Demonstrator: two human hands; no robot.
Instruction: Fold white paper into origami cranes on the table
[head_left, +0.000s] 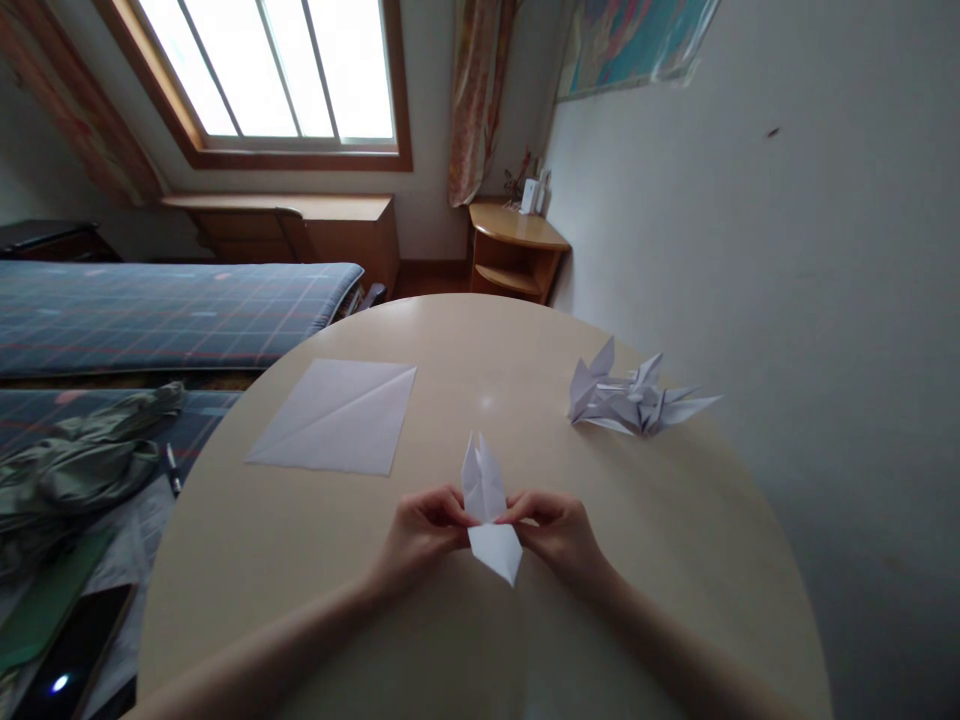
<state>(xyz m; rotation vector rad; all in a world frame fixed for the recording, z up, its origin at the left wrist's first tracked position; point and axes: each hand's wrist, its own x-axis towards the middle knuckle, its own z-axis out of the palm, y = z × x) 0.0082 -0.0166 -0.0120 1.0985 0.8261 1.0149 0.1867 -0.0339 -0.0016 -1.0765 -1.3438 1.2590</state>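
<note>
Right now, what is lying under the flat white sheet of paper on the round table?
Only the bare table shows around the flat sheet. It lies flat, so nothing bulky seems hidden, but the surface it covers cannot be seen.

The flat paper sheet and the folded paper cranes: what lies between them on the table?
Only bare table lies between flat sheet and cranes in the head view.

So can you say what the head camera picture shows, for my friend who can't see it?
Two bare hands, left hand and right hand, pinch a half-folded white paper shape over a round beige table. A creased flat sheet lies left; finished paper cranes lie right.
</note>
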